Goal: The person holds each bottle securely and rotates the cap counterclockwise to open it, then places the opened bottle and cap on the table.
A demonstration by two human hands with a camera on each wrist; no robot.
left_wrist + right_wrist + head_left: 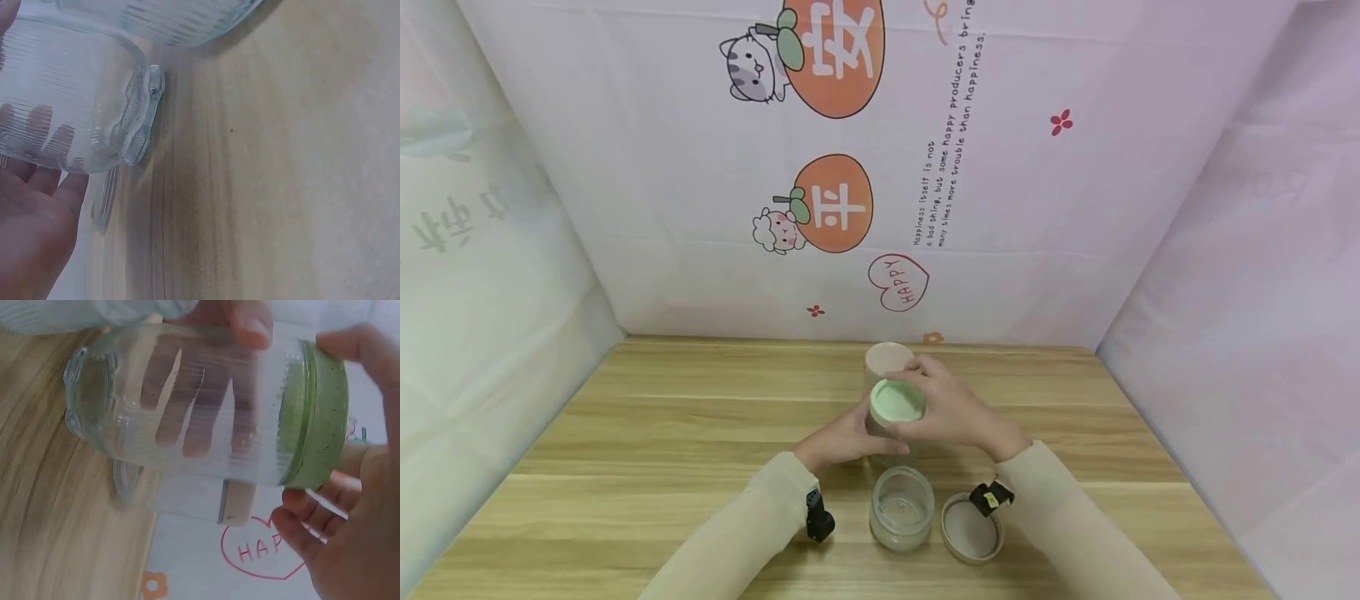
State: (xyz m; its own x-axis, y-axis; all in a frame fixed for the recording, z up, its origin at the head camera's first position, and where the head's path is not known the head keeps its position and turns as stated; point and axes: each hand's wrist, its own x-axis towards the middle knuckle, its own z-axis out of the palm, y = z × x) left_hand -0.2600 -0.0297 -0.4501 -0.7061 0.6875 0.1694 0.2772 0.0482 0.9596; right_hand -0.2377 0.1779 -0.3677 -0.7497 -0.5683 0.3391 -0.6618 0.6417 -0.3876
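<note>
Pale green lid point(898, 402) sits on a ribbed clear-glass jar point(134, 419) at mid-table, slightly right of the table's centre line as I see it. Left hand point(844, 439) comes in from the left and grips the jar's body: thumb on the near side, four fingers wrapped behind, slightly spread and visible through the glass. Right hand point(958, 410) comes in from the right and grips the lid by its rim, fingers curved around the edge, thumb on the near side. Lid and jar are together; I cannot tell whether it is loose or tight, nor whether the jar's scalloped base touches the wood.

Just beyond, on the far side, stands another glass jar with a beige lid point(889, 357), partly hidden by the right hand. On the near side, an open glass jar point(902, 517) stands upright, mouth up. Just right of it, a greyish-beige lid point(967, 533) lies flat on the table, partly covered by a small black wrist camera point(992, 498) at the right sleeve point(1067, 517). Second black camera point(818, 517) at the left sleeve point(745, 525).

Surface: light wood-grain table point(700, 417). Far side: white cloth backdrop point(1015, 233) printed with orange fruit, cartoon animals and a red "HAPPY" heart.
</note>
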